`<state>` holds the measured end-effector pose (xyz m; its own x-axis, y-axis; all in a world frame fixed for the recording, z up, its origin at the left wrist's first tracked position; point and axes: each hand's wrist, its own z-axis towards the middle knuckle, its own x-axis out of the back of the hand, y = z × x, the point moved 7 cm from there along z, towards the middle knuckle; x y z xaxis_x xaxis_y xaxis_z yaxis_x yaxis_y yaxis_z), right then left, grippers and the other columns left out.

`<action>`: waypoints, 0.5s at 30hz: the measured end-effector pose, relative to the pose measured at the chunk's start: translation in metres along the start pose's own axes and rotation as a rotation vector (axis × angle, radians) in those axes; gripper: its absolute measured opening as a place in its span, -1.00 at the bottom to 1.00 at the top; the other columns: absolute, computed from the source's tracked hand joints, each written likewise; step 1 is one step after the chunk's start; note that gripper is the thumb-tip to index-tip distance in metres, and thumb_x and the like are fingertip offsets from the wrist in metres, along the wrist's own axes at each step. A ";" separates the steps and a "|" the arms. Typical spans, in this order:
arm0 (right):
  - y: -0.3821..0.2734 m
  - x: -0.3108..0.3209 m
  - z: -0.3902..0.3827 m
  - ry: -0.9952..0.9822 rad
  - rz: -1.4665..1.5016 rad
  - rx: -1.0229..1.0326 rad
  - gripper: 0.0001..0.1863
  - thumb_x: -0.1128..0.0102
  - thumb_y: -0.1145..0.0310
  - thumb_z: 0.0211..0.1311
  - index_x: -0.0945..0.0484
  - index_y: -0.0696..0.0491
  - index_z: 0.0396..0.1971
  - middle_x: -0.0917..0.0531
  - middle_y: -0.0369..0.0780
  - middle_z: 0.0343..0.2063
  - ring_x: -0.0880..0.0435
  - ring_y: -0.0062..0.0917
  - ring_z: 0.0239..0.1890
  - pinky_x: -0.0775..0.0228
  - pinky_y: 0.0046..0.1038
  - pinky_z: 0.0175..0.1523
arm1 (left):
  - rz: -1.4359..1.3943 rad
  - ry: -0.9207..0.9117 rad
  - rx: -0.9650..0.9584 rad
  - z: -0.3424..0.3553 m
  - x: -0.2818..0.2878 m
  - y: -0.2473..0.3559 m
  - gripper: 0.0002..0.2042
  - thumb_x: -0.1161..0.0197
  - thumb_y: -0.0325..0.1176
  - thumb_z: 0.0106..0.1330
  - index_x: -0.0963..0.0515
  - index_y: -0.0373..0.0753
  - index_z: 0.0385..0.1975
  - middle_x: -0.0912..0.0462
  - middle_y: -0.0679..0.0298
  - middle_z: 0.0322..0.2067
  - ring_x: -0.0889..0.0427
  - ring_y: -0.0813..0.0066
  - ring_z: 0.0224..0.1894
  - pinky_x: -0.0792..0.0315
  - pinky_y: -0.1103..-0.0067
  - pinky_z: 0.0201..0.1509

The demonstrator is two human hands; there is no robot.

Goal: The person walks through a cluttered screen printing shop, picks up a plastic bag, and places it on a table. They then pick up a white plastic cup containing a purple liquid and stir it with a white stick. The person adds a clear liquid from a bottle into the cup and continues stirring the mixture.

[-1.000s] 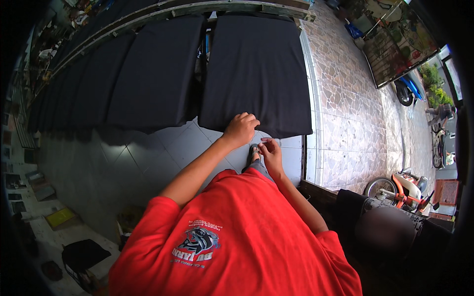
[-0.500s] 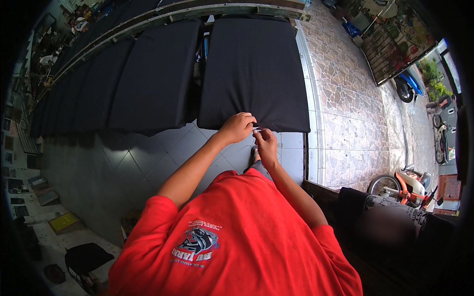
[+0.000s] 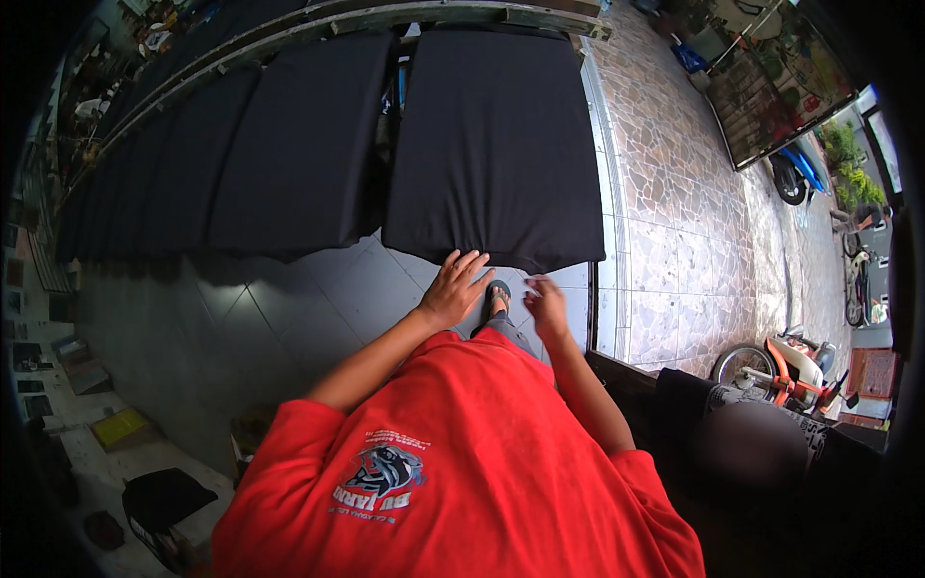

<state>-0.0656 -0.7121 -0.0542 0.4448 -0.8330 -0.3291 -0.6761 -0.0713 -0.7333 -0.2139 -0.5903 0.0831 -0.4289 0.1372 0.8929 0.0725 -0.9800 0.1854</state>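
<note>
A black cloth (image 3: 496, 144) is stretched over a flat board in front of me, with creases gathered toward the middle of its near edge. At that edge my left hand (image 3: 453, 289) is open, its fingers spread and the fingertips at the hem. To its right, my right hand (image 3: 545, 306) is just below a sagging part of the hem. Its fingers are bent and blurred by motion, so I cannot make out whether they grip the cloth or hold anything small.
More black cloth-covered boards (image 3: 299, 144) line up on the left. A wooden rail (image 3: 385, 21) runs behind them. Below is a grey tiled floor (image 3: 328, 299); stone-patterned paving (image 3: 674, 164) lies to the right. An orange-and-white motorbike (image 3: 795, 364) stands at far right, near dark cloth (image 3: 684, 405).
My hands were together at the hem, with a small white thing between the fingers. They have moved apart and nearer to me; the left fingers have spread, and the gathered hem has dropped.
</note>
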 end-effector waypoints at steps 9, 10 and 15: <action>-0.089 0.069 0.034 0.119 0.274 0.104 -0.36 -0.08 -0.15 0.21 -0.32 0.06 0.08 -0.42 -0.18 0.00 -0.38 -0.38 0.05 -0.24 -0.37 0.06 | -0.667 0.293 0.816 -0.072 -0.020 -0.088 -0.76 -0.15 -0.24 0.25 -0.48 -0.29 -0.24 -0.58 0.20 -0.35 -0.57 0.34 -0.31 -0.45 0.47 -0.20; -0.088 0.072 0.038 0.126 0.301 0.097 -0.42 -0.10 -0.10 0.22 -0.34 0.05 0.03 -0.43 -0.21 -0.05 -0.39 -0.42 0.00 -0.24 -0.40 0.02 | -0.764 0.319 1.029 -0.090 -0.027 -0.105 -0.73 -0.12 -0.17 0.30 -0.48 -0.29 -0.30 -0.58 0.25 -0.42 -0.57 0.43 -0.41 -0.45 0.52 -0.31; -0.077 0.081 0.045 0.171 0.398 0.062 -0.72 -0.13 0.11 0.27 -0.40 -0.03 -0.19 -0.43 -0.35 -0.32 -0.41 -0.58 -0.24 -0.24 -0.48 -0.16 | -1.777 0.736 1.526 -0.113 -0.032 -0.138 -0.51 -0.02 0.12 0.31 -0.36 -0.23 -0.09 -0.51 0.34 -0.30 -0.45 0.51 -0.32 -0.38 0.56 -0.19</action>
<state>0.0487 -0.7494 -0.0511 0.0492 -0.8682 -0.4938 -0.7364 0.3024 -0.6052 -0.3120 -0.4757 -0.0178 -0.8609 -0.0286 -0.5080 -0.3746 0.7113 0.5947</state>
